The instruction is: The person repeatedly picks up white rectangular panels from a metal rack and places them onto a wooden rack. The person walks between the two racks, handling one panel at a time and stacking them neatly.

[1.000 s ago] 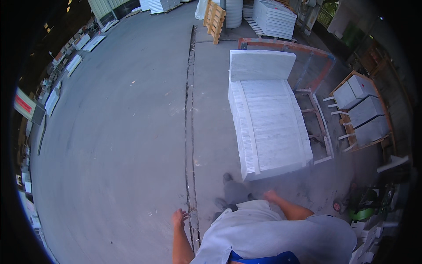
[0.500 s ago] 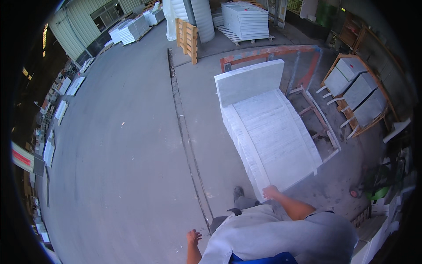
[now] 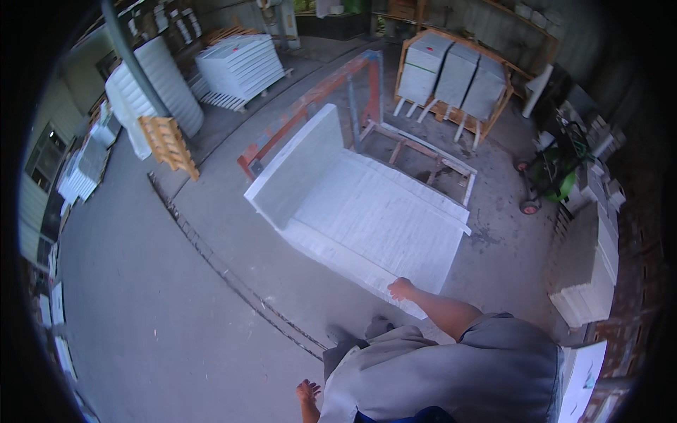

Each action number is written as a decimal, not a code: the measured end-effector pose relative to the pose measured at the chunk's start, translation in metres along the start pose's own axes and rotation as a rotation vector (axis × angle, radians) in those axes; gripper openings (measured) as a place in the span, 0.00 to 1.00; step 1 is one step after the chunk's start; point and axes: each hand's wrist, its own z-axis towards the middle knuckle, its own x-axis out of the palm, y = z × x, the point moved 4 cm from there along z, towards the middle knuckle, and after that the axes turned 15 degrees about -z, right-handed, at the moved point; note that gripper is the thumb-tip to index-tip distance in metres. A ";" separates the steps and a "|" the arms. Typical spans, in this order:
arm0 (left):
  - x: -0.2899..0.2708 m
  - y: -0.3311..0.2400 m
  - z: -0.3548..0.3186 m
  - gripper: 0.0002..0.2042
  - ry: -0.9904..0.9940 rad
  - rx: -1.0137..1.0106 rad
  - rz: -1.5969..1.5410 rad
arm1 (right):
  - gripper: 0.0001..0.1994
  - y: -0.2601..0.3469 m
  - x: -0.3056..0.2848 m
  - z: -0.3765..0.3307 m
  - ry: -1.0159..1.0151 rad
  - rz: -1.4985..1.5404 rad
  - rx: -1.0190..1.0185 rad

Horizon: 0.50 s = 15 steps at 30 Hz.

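Note:
A large stack of white, streaked stone slabs (image 3: 374,204) rests in front of me, with one slab (image 3: 303,166) standing on edge at its far left end. Along the stack's near left side lies a long white strip (image 3: 345,257). My right hand (image 3: 402,288) is on this strip close to its near end, fingers curled down at its edge; their tips are hidden. Low at my left side hangs my left hand (image 3: 307,390), empty, its fingers apart and slightly bent.
A rusty red metal frame (image 3: 310,106) stands behind the stack. Wooden crates with grey-white blocks (image 3: 458,77) are at the far right, and a green-and-black cart (image 3: 557,176) nearer. More slabs (image 3: 582,275) lean beside me. A wooden pallet (image 3: 169,146) stands far left.
My view has swung to the right, so the stack appears turned and further left. My right hand stays on the strip near its end. My left hand still hangs empty.

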 end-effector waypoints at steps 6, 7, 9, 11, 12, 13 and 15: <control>0.033 -0.153 0.066 0.22 0.088 0.064 0.203 | 0.11 -0.037 0.038 -0.052 -0.300 -0.450 -0.051; 0.046 -0.175 0.074 0.23 0.112 0.107 0.224 | 0.11 -0.050 0.047 -0.065 -0.304 -0.180 0.039; 0.075 -0.216 0.085 0.22 0.179 0.149 0.246 | 0.11 -0.065 0.059 -0.086 -0.316 0.067 0.165; 0.109 -0.248 0.094 0.21 0.233 0.170 0.260 | 0.12 -0.072 0.067 -0.102 -0.320 0.042 0.303; 0.127 -0.262 0.098 0.21 0.260 0.175 0.262 | 0.11 -0.071 0.067 -0.107 -0.353 0.014 0.306; 0.145 -0.275 0.101 0.20 0.286 0.181 0.262 | 0.11 -0.070 0.067 -0.109 -0.377 0.008 0.362; 0.180 -0.298 0.103 0.20 0.356 0.198 0.244 | 0.11 -0.064 0.061 -0.102 -0.393 0.025 0.370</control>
